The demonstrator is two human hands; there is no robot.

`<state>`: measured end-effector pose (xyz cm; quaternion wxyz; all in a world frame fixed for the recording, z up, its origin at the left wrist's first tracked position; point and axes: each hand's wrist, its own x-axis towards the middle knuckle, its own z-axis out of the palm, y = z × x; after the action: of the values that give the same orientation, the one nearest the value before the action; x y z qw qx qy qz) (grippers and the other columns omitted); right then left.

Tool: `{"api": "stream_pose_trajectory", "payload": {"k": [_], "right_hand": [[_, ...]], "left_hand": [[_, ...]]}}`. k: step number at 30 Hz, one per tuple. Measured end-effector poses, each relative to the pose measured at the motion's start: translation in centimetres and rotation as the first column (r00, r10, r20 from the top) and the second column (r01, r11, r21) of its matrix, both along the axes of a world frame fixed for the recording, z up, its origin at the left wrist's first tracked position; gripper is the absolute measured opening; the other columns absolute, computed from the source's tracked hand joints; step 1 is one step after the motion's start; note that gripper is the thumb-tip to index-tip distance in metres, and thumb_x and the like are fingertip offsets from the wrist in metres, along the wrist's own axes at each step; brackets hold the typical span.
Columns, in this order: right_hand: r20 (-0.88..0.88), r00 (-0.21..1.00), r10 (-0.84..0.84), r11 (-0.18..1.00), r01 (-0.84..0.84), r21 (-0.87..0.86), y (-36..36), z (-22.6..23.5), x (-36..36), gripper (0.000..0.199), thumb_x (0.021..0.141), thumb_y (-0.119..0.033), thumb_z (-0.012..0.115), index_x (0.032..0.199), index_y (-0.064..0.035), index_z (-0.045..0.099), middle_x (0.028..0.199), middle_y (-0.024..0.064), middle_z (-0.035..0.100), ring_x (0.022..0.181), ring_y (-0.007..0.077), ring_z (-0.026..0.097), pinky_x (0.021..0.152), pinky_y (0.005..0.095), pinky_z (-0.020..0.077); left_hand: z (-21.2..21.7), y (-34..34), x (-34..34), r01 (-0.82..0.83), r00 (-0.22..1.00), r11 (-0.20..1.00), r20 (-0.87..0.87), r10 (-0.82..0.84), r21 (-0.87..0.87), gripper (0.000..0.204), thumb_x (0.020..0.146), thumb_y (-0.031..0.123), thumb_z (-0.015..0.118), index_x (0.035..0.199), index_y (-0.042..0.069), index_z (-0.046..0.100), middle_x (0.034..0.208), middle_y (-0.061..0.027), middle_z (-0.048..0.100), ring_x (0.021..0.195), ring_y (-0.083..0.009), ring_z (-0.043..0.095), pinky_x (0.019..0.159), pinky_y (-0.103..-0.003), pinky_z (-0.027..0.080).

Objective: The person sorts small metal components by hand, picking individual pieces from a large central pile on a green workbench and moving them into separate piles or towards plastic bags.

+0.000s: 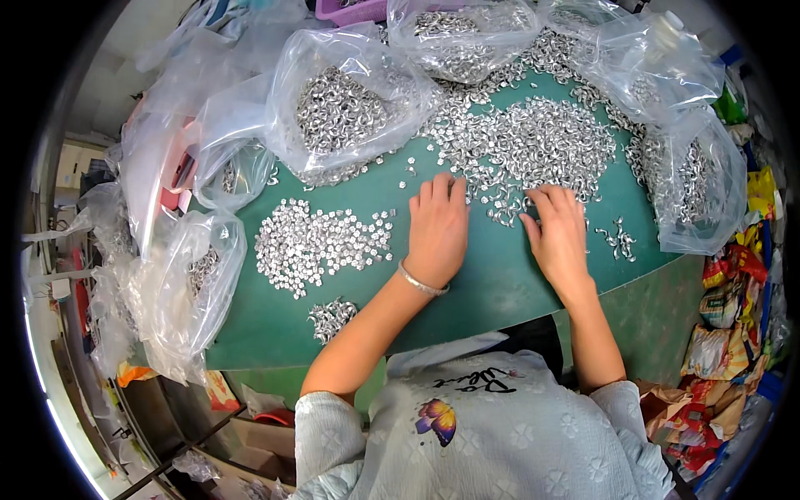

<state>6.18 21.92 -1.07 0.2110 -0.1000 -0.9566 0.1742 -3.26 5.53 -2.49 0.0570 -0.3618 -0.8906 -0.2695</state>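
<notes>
My left hand [439, 225] lies palm down on the green tabletop [492, 292], its fingers stretched forward, between two groups of small silver metal pieces. Next to its fingertips is the lower left edge of a large heap of curved silver pieces [550, 146]. My right hand [557, 233] rests at the near edge of that heap, thumb apart from the bent fingers, touching or almost touching a few pieces. Whether a piece sits under its fingertips is hidden. Left of my left hand spreads a flat group of silver pieces [321, 242], mostly with their patterned faces up.
A small pile of curved pieces [332, 320] lies near the front left edge, and a few more [617, 240] at the right. Clear plastic bags of pieces [342, 108] ring the table's back and sides. Colourful packages [721, 333] are stacked beyond the right edge.
</notes>
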Motion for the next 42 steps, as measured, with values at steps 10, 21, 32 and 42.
{"api": "stream_pose_trajectory", "payload": {"k": [10, 21, 32, 42], "right_hand": [[-0.121, 0.991, 0.057, 0.989, -0.073, -0.130, 1.9, -0.5, 0.9, 0.012, 0.081, -0.001, 0.070, 0.092, -0.0016, 0.066, 0.083, 0.0132, 0.061, 0.081, 0.0315, 0.057, 0.074, 0.0398, 0.0464], [-0.026, 0.991, 0.130, 0.423, -0.079, -0.903, -1.2, 0.1, 2.1, 0.013, 0.091, -0.001, 0.063, 0.103, 0.0018, 0.068, 0.086, 0.0046, 0.071, 0.075, 0.0085, 0.061, 0.067, 0.0236, 0.0467], [0.031, 0.950, 0.311, 0.528, -0.145, -0.837, -1.7, 1.8, 2.6, 0.017, 0.091, 0.001, 0.060, 0.107, 0.0015, 0.066, 0.099, 0.0103, 0.072, 0.085, 0.0164, 0.066, 0.075, 0.0276, 0.0502], [0.040, 0.938, 0.344, 0.567, -0.174, -0.805, -1.8, 2.0, 3.0, 0.023, 0.082, 0.007, 0.067, 0.104, 0.0016, 0.066, 0.096, 0.0101, 0.071, 0.083, 0.0167, 0.065, 0.073, 0.0275, 0.0492]], "left_hand": [[0.8, -0.9, 1.5, 0.103, 0.979, 0.966, 0.149, -0.141, 0.236, 0.033, 0.083, -0.004, 0.065, 0.115, 0.002, 0.060, 0.106, -0.0146, 0.060, 0.091, -0.0314, 0.059, 0.081, -0.039, 0.049], [2.6, -0.2, 3.3, 0.093, 0.845, 0.905, 0.447, -0.292, 0.415, 0.025, 0.083, 0.001, 0.072, 0.107, 0.002, 0.067, 0.089, -0.0108, 0.065, 0.069, -0.0179, 0.061, 0.062, -0.028, 0.050], [4.5, -4.6, -3.5, -0.330, 0.761, 0.859, 0.649, -0.004, 0.392, 0.017, 0.093, 0.003, 0.061, 0.109, -0.003, 0.066, 0.091, -0.0098, 0.072, 0.069, -0.0116, 0.065, 0.060, -0.025, 0.051], [5.6, -4.9, -8.7, -0.437, 0.706, 0.702, 0.698, -0.118, 0.562, 0.022, 0.096, 0.002, 0.055, 0.114, -0.010, 0.060, 0.096, -0.0174, 0.072, 0.076, -0.0167, 0.069, 0.065, -0.026, 0.054]]}}
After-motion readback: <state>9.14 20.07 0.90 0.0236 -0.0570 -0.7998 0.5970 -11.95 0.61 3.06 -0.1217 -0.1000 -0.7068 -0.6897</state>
